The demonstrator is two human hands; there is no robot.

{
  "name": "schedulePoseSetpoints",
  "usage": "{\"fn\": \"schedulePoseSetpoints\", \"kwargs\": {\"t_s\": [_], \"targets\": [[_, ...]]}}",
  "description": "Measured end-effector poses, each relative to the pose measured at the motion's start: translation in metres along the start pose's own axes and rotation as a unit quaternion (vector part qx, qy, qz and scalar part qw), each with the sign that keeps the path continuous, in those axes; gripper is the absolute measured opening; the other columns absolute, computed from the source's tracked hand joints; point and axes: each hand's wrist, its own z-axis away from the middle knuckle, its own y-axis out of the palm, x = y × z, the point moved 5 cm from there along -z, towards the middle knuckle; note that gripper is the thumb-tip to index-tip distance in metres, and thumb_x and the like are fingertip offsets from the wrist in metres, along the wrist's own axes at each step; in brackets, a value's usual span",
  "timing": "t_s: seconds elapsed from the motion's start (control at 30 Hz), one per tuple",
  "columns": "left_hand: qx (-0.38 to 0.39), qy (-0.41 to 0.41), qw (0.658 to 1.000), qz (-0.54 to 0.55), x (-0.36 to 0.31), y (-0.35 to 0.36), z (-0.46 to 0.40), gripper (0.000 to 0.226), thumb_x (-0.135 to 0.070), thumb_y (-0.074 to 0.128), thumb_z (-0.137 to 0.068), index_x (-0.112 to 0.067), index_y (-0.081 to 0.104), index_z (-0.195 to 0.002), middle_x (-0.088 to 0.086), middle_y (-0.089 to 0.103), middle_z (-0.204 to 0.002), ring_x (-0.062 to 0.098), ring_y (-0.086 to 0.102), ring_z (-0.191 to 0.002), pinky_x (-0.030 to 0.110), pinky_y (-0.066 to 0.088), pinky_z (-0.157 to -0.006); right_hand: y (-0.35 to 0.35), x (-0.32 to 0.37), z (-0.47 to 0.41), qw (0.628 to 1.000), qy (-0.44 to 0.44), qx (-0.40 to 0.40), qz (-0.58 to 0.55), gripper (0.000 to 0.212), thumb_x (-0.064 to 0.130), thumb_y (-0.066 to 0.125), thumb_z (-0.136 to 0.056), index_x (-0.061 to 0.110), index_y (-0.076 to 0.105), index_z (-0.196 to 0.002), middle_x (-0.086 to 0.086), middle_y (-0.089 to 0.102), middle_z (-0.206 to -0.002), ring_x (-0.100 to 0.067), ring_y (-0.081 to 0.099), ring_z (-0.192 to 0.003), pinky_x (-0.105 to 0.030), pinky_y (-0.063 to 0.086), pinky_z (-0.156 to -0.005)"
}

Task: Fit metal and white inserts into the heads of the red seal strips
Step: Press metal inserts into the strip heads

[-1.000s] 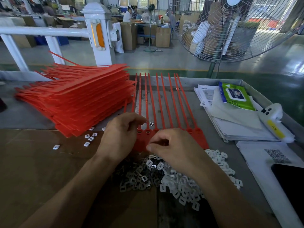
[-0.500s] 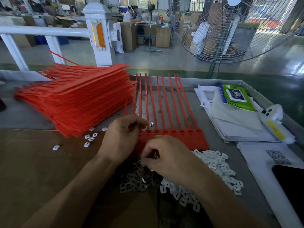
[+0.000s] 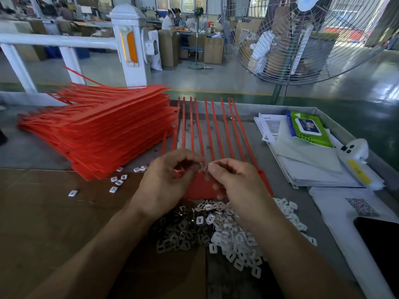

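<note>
red seal strips [image 3: 212,134] lie side by side on the grey table [image 3: 32,152], heads toward the person, tails pointing away. over those heads the left hand [image 3: 166,182] and right hand [image 3: 235,182] meet, fingertips pinching one small metal insert [image 3: 202,167] between them. just nearer than the heads sits a heap of metal and white inserts [image 3: 218,229]; left of the strips, a tall red stack [image 3: 103,128].

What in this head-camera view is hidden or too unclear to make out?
- Heads of the joined red plastic seal strips: mostly covered by the left hand and right hand.
- Small shiny piece between the fingertips: too small to identify.
- Printed white paper sheets: text too small.
- Dark flat object: cut off by the right edge.
</note>
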Motion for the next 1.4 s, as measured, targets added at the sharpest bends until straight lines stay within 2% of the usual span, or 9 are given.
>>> {"fn": "schedulePoseSetpoints", "kwargs": {"t_s": [0.1,0.2,0.3,0.53,0.8,0.93,1.1,1.23,1.4], "targets": [[0.018,0.038,0.999,-0.006,-0.005,0.003,0.001,0.015,-0.020,0.073,-0.092,-0.031,0.072,-0.102,-0.017,0.070,-0.097,0.006,0.066,-0.096,0.011,0.047,-0.078,-0.001,-0.005,-0.004,0.999,0.024,-0.018,-0.043,0.014,0.033,0.066,-0.099,0.028,0.077,-0.092,0.002,0.075,-0.083,-0.001,0.064,-0.064,-0.019,0.052,-0.058],[0.018,0.056,0.998,-0.012,-0.006,0.003,0.002,0.018,-0.019,0.075,-0.090,-0.033,0.070,-0.100,-0.018,0.069,-0.097,0.004,0.065,-0.096,0.008,0.045,-0.078,0.001,-0.006,-0.004,0.998,0.024,-0.015,-0.048,0.014,0.036,0.066,-0.098,0.034,0.077,-0.090,0.004,0.075,-0.081,-0.002,0.065,-0.063,-0.021,0.054,-0.059],[0.005,0.076,0.997,-0.024,-0.005,0.003,0.002,0.018,-0.022,0.075,-0.090,-0.035,0.069,-0.100,-0.020,0.069,-0.099,0.002,0.065,-0.096,0.006,0.045,-0.078,0.002,-0.006,-0.004,0.998,0.021,-0.010,-0.053,0.013,0.036,0.066,-0.098,0.034,0.077,-0.091,0.002,0.077,-0.089,-0.001,0.066,-0.068,-0.021,0.053,-0.060],[0.010,0.092,0.996,-0.012,-0.003,0.004,0.002,0.016,-0.023,0.070,-0.095,-0.036,0.068,-0.104,-0.016,0.069,-0.101,0.012,0.066,-0.098,0.018,0.051,-0.079,0.002,-0.004,-0.003,0.999,0.008,0.001,-0.054,0.014,0.034,0.066,-0.099,0.027,0.077,-0.095,0.011,0.071,-0.073,-0.002,0.064,-0.066,-0.020,0.052,-0.060],[0.003,0.055,0.998,0.020,0.000,0.002,0.001,0.011,-0.024,0.075,-0.091,-0.031,0.067,-0.090,-0.010,0.068,-0.090,0.017,0.065,-0.085,0.026,0.051,-0.072,0.002,0.000,0.001,0.999,-0.020,0.004,-0.025,0.018,0.037,0.062,-0.101,0.028,0.077,-0.095,0.012,0.072,-0.076,0.002,0.064,-0.067,-0.017,0.050,-0.061],[0.027,0.031,0.999,0.036,0.001,0.005,0.001,0.008,-0.025,0.074,-0.091,-0.028,0.068,-0.089,-0.009,0.069,-0.087,0.019,0.064,-0.083,0.035,0.053,-0.074,-0.002,0.006,0.002,0.996,-0.083,-0.028,0.029,0.014,0.041,0.063,-0.099,0.034,0.075,-0.096,0.022,0.071,-0.078,0.006,0.066,-0.076,-0.019,0.049,-0.068],[0.037,0.032,0.998,0.027,0.001,0.004,0.001,0.007,-0.030,0.073,-0.090,-0.026,0.067,-0.089,-0.009,0.068,-0.082,0.017,0.064,-0.079,0.028,0.052,-0.070,0.000,0.013,0.003,0.986,-0.139,-0.018,0.086,0.008,0.037,0.068,-0.097,0.034,0.075,-0.096,0.023,0.073,-0.085,0.008,0.067,-0.082,-0.007,0.048,-0.068],[0.042,0.026,0.999,0.018,0.004,0.004,0.001,0.007,-0.030,0.073,-0.091,-0.029,0.066,-0.088,-0.010,0.068,-0.081,0.015,0.063,-0.077,0.022,0.048,-0.066,-0.002,0.012,0.001,0.988,-0.130,-0.017,0.088,0.006,0.035,0.070,-0.095,0.034,0.074,-0.093,0.022,0.074,-0.086,0.006,0.068,-0.083,-0.017,0.051,-0.072],[0.048,0.021,0.998,0.023,0.004,0.005,0.001,0.006,-0.031,0.072,-0.091,-0.030,0.067,-0.089,-0.011,0.070,-0.084,0.015,0.066,-0.080,0.028,0.052,-0.069,-0.002,0.009,-0.002,0.989,-0.110,0.000,0.097,0.008,0.036,0.067,-0.097,0.035,0.072,-0.091,0.023,0.073,-0.082,0.007,0.068,-0.075,-0.020,0.051,-0.070]]}}
